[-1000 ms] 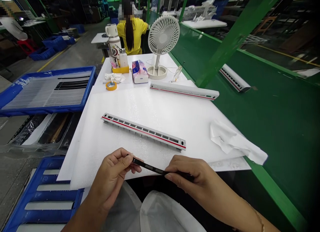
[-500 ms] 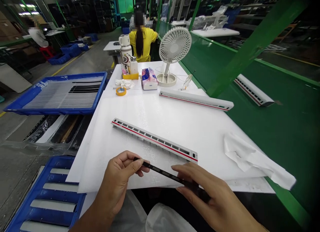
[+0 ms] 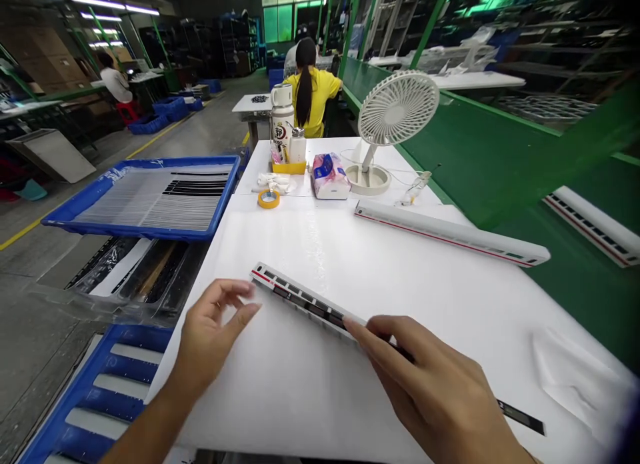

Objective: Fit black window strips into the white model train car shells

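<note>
A white model train car shell with a red stripe and dark windows lies at an angle on the white-covered table. A thin black strip with lighter, window-like patches runs along its near side, covering part of the red stripe. My right hand is closed on the strip near the shell's right end, hiding that end. Beyond this hand a black strip end shows; I cannot tell if it is the same piece. My left hand, fingers apart and holding nothing, hovers beside the shell's left end.
Another train shell lies farther back, a third on the green surface. Behind are a fan, a tissue pack and orange tape. A blue tray stands left. A person in yellow sits ahead.
My left hand has let go of the black strip and moved left. The strip has gone from in front of the shell to along its side, with my right hand still on it. The view has shifted.
</note>
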### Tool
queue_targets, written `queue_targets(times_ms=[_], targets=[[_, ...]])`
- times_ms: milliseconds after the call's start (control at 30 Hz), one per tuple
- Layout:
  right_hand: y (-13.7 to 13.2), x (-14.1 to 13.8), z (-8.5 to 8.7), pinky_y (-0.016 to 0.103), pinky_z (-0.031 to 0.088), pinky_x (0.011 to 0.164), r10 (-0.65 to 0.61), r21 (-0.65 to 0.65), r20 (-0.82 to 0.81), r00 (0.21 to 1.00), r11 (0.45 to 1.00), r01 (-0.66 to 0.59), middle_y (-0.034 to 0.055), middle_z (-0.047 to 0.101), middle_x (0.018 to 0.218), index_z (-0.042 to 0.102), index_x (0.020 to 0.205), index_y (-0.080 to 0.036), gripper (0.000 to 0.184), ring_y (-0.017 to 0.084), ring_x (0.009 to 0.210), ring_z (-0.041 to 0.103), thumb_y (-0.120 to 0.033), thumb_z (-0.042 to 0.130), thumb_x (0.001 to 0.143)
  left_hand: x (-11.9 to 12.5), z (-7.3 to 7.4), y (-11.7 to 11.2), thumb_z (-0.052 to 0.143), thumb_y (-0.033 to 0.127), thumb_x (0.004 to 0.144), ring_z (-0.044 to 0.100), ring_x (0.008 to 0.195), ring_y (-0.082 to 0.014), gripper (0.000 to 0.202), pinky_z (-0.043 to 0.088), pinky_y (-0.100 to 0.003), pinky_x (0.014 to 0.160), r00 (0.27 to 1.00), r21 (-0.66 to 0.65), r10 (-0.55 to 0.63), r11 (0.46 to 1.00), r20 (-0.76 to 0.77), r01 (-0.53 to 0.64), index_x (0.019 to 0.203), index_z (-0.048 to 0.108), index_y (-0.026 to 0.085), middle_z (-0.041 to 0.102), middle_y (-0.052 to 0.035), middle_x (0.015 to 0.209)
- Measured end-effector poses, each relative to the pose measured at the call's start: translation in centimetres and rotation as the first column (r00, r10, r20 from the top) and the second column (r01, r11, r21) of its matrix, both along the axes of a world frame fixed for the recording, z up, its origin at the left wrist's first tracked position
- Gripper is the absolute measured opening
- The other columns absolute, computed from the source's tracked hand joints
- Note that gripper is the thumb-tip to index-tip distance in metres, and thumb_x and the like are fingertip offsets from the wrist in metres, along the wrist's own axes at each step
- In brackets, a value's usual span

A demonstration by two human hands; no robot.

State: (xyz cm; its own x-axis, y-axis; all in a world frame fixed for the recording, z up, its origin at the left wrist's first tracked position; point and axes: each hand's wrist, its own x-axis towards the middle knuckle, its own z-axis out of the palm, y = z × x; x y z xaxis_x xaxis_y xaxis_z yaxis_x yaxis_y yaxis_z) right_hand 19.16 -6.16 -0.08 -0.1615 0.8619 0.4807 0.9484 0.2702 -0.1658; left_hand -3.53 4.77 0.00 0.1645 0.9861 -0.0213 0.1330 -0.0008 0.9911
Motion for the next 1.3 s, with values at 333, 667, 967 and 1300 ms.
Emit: queue_targets(times_ms=[333, 667, 967, 1300], targets=[[4.4, -1.3, -1.5, 0.024, 0.043, 0.052, 0.013, -0.138, 0.028, 1.0, 0.99, -0.009, 0.0079, 0.057, 0.088, 0.054, 0.117, -0.019, 0.035, 0.013, 0.063, 0.053, -0.009, 0.036, 0.088, -1.0, -1.8, 9.0, 0.067, 0.025, 0.075, 0.057, 0.109, -0.0222, 0.039, 0.041, -0.033, 0.097, 0.807, 0.236, -0.425, 0.805, -0.41, 0.544, 0.113, 0.062, 0.027, 0.064, -0.005, 0.116], [4.3, -0.8, -1.9, 0.024, 0.044, 0.053, 0.052, -0.208, 0.07, 0.996, 0.977, -0.037, 0.0091, 0.056, 0.089, 0.051, 0.125, -0.018, 0.041, 0.014, 0.067, 0.056, -0.009, 0.036, 0.088, -1.1, -3.8, 9.2, 0.065, 0.019, 0.077, 0.06, 0.105, -0.0217, 0.034, 0.047, -0.036, 0.094, 0.804, 0.383, -0.443, 0.717, -0.397, 0.583, 0.111, 0.061, 0.021, 0.066, -0.0083, 0.111], [4.3, -0.9, -1.7, 0.025, 0.044, 0.056, 0.086, -0.211, 0.127, 0.988, 0.976, -0.057, 0.0103, 0.054, 0.091, 0.05, 0.126, -0.014, 0.042, 0.015, 0.071, 0.054, -0.006, 0.034, 0.088, -1.5, -4.8, 9.5, 0.06, 0.01, 0.081, 0.061, 0.103, -0.0197, 0.034, 0.052, -0.033, 0.087, 0.771, 0.579, -0.384, 0.511, -0.508, 0.636, 0.114, 0.06, 0.018, 0.062, -0.0119, 0.117], [4.6, -1.5, -1.3, 0.027, 0.046, 0.059, 0.052, -0.224, 0.132, 0.99, 0.974, -0.022, 0.0102, 0.055, 0.091, 0.054, 0.121, -0.015, 0.039, 0.017, 0.077, 0.053, -0.012, 0.028, 0.093, -1.8, -4.9, 9.8, 0.058, 0.007, 0.081, 0.06, 0.101, -0.0189, 0.036, 0.054, -0.031, 0.081, 0.725, 0.658, -0.242, 0.308, -0.645, 0.688, 0.116, 0.055, 0.014, 0.06, -0.0169, 0.117]])
